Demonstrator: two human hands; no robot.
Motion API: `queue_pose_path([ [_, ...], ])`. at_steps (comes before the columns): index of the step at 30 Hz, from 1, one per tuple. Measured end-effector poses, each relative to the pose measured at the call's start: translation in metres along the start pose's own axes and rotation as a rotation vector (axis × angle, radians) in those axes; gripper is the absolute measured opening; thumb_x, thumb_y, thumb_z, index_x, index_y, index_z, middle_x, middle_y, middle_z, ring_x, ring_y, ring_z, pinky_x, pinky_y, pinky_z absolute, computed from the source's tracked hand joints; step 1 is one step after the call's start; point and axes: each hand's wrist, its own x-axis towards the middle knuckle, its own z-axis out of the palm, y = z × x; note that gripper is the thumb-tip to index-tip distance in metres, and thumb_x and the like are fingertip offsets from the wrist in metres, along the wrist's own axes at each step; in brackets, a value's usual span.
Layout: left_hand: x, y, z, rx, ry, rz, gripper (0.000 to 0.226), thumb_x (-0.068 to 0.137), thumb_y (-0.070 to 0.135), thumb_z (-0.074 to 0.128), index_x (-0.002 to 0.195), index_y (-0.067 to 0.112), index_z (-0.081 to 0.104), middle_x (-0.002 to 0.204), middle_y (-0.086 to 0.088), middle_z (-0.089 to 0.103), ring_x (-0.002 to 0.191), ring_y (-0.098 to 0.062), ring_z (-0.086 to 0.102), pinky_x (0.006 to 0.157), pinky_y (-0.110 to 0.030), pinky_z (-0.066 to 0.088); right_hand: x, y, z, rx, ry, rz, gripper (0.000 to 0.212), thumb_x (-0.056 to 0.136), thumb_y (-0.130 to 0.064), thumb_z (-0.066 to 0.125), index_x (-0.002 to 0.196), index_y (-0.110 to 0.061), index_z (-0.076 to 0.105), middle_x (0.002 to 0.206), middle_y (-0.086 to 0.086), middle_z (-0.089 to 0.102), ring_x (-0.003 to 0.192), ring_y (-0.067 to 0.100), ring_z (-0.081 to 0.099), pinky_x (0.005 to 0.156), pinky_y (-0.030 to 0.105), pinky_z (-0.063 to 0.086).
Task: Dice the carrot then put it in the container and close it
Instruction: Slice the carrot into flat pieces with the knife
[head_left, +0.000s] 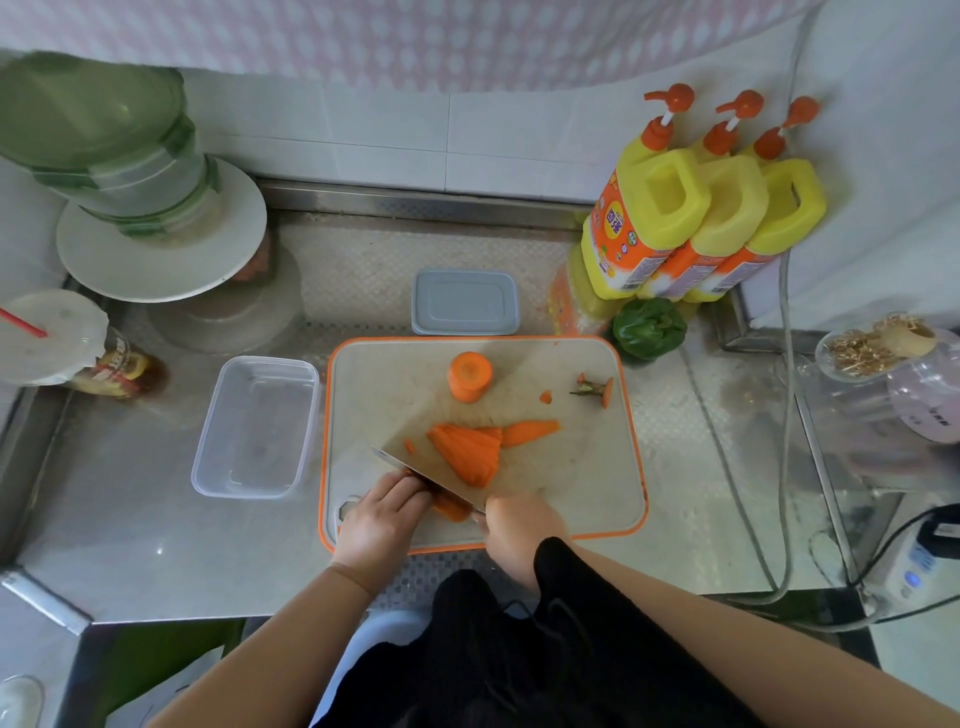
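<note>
Steel counter: cutting board, open container, lid.

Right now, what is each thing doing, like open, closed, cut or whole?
container: open, empty.
lid: off, lying flat behind the cutting board.
carrot slices: cut, fanned out.
carrot chunk: uncut, standing on end.
knife: gripped by right hand.
left hand: holding carrot.

right hand gripping knife, left hand pinning carrot

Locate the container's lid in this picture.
In the head view, the grey lid lies flat on the steel counter just behind the chopping board, left of the yellow bottles.
</note>
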Motion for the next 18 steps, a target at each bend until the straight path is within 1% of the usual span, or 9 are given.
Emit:
queue_pose_path([
  [2,-0.0001,-0.0011,0.0002,0.006,-0.017,-0.003,0.025,0.083,0.01,0.053,0.099,0.011,0.073,0.107,-0.003,0.066,0.103,-0.021,0.057,0.07,-0.03,0.058,0.0012,0.0018,0.0023,0.023,0.003,-0.002,0.029,0.103,-0.031,0.039,0.111,-0.011,0.057,0.107,0.009,0.065,0.098,0.028,0.063,0.076,0.033,0.045],
  [4,-0.0004,-0.0018,0.0,0.009,-0.038,-0.021,0.026,0.083,0.013,0.052,0.099,0.013,0.073,0.106,-0.003,0.065,0.101,-0.021,0.056,0.062,-0.032,0.059,0.0014,0.0048,0.0013,0.054,0.002,0.006,0.034,0.103,-0.037,0.036,0.111,-0.01,0.056,0.106,0.009,0.065,0.098,0.028,0.062,0.077,0.034,0.045],
  [8,-0.0004,-0.0005,-0.0032,0.002,-0.056,-0.068,0.024,0.082,0.014,0.053,0.101,0.016,0.068,0.106,0.0,0.06,0.097,-0.021,0.057,0.052,-0.035,0.057,0.0023,0.0079,-0.0041,0.085,0.01,0.012,0.039,0.102,-0.042,0.035,0.111,-0.009,0.055,0.106,0.01,0.064,0.099,0.03,0.061,0.076,0.034,0.043],
  [11,-0.0026,0.0004,-0.0047,-0.017,-0.032,-0.149,0.02,0.084,0.018,0.056,0.103,0.018,0.062,0.106,0.001,0.058,0.098,-0.023,0.055,0.062,-0.038,0.057,0.0026,0.0081,-0.0048,0.091,0.001,0.014,0.038,0.102,-0.042,0.036,0.109,-0.01,0.055,0.106,0.01,0.064,0.098,0.029,0.061,0.076,0.034,0.044],
  [12,-0.0038,-0.0005,-0.0045,-0.016,-0.024,-0.172,0.02,0.083,0.016,0.061,0.103,0.017,0.062,0.106,0.001,0.057,0.098,-0.023,0.054,0.065,-0.039,0.057,0.0025,0.0081,-0.0048,0.093,0.0,0.015,0.038,0.102,-0.042,0.036,0.108,-0.01,0.056,0.105,0.01,0.065,0.098,0.029,0.061,0.077,0.034,0.044],
  [13,-0.0048,-0.0011,-0.0049,-0.017,-0.024,-0.183,0.024,0.08,0.011,0.069,0.102,0.016,0.063,0.107,0.0,0.057,0.098,-0.024,0.054,0.066,-0.04,0.058,0.0022,0.0078,-0.0048,0.095,0.0,0.017,0.038,0.102,-0.042,0.036,0.108,-0.01,0.056,0.105,0.01,0.065,0.098,0.029,0.061,0.077,0.035,0.044],
  [15,-0.0064,-0.0012,-0.0072,-0.029,-0.045,-0.185,0.041,0.066,-0.001,0.083,0.1,0.014,0.066,0.106,-0.001,0.059,0.097,-0.023,0.053,0.065,-0.041,0.059,0.0013,0.0072,-0.005,0.101,0.0,0.017,0.037,0.102,-0.041,0.036,0.108,-0.01,0.056,0.105,0.01,0.065,0.098,0.029,0.061,0.076,0.034,0.044],
  [16,-0.0064,-0.0013,-0.0083,-0.035,-0.05,-0.185,0.044,0.062,-0.004,0.086,0.099,0.013,0.067,0.105,-0.002,0.061,0.097,-0.022,0.053,0.064,-0.04,0.059,0.0008,0.0072,-0.0053,0.105,0.002,0.015,0.037,0.102,-0.041,0.036,0.108,-0.01,0.056,0.104,0.01,0.065,0.097,0.029,0.061,0.076,0.034,0.043],
  [18,-0.0054,-0.0014,-0.0091,-0.03,-0.046,-0.183,0.044,0.06,-0.005,0.087,0.097,0.012,0.071,0.102,-0.003,0.065,0.096,-0.021,0.054,0.064,-0.04,0.059,0.0,0.0072,-0.0063,0.113,0.004,0.01,0.037,0.102,-0.041,0.036,0.108,-0.01,0.056,0.104,0.01,0.065,0.097,0.029,0.062,0.075,0.034,0.043],
])
